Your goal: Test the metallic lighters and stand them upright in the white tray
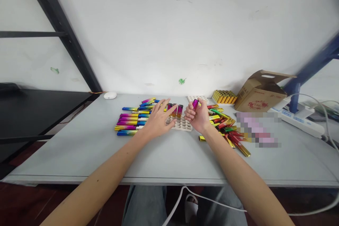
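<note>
My right hand (198, 114) is wrapped round a shiny purple lighter (195, 104), held up at the right end of a white tray with round holes (182, 124). Several purple and orange lighters (179, 111) stand upright at the tray's back. My left hand (159, 118) hovers with spread fingers over the tray's left part, which it hides; nothing shows in its grasp. To its left lie rows of purple, yellow and blue lighters (127, 122). A loose heap of red, green and gold lighters (230, 130) lies to the right of my right hand.
By the wall are a second white tray (197, 99), a tray full of gold lighters (224, 97) and an open cardboard box (259, 95). A white power strip (302, 123) with cables lies at the right. A small white case (110, 95) sits at the back left.
</note>
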Demonstrator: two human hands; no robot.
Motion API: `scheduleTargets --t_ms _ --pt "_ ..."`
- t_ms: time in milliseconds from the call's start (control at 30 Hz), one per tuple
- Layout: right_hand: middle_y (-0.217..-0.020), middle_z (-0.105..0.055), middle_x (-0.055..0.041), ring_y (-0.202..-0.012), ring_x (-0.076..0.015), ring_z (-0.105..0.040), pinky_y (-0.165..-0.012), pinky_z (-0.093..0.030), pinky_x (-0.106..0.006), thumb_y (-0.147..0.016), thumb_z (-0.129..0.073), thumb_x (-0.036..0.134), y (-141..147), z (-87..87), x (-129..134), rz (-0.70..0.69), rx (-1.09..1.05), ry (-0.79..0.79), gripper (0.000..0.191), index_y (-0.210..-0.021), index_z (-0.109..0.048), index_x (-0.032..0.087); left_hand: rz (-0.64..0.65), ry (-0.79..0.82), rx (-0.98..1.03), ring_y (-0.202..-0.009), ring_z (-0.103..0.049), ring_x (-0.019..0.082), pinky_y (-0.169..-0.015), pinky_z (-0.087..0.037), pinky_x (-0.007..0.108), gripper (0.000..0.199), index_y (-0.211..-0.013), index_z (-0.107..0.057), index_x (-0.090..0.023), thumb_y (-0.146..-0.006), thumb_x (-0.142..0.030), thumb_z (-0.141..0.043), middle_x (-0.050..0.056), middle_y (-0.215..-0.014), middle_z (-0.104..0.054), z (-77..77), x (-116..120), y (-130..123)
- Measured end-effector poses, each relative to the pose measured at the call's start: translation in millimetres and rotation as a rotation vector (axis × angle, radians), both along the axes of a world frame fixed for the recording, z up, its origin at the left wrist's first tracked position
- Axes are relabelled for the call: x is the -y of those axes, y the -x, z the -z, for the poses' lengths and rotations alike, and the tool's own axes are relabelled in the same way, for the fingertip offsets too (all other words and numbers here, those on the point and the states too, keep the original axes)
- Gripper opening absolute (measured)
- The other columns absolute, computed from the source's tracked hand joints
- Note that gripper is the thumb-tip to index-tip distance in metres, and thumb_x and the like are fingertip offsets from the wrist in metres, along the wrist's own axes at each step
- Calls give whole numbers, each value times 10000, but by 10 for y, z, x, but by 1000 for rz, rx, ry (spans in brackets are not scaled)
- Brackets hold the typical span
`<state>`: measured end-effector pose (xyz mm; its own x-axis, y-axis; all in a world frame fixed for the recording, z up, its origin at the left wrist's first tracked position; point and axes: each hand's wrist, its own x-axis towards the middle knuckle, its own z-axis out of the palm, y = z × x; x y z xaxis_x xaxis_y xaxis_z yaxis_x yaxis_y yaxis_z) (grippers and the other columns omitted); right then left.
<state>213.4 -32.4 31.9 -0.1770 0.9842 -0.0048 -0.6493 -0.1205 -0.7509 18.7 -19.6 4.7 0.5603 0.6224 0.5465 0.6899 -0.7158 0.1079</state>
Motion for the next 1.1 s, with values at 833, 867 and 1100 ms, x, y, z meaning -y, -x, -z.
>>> scheduleTargets --t_ms 833,867,1100 --pt "-448 -238 65 -393 -90 -229 -388 -261 -209 -851 -389 516 4 -1 -3 59 108 27 412 -573 -405 213 26 44 83 -1394 -307 328 -1136 -285 533 556 -1432 -414 -236 -905 -376 -518 148 -1485 -338 62 -10 -10" --pt "-446 -232 66 -391 -89 -222 -386 -253 -209 -850 -388 513 1 3 -5 57 111 26 415 -564 -398 212 27 40 80 -1394 -305 330 -1136 -284 533 548 -1426 -426 -236 -904 -377 -519 148 -1485 -338 62 -12 -9" --pt "-452 -251 60 -400 -94 -239 -400 -262 -214 -834 -403 506 -1 14 1 32 91 -2 401 -560 -397 214 34 62 83 -1395 -307 320 -1149 -272 522 565 -1443 -398 -232 -908 -375 -506 143 -1477 -354 51 -3 -12"
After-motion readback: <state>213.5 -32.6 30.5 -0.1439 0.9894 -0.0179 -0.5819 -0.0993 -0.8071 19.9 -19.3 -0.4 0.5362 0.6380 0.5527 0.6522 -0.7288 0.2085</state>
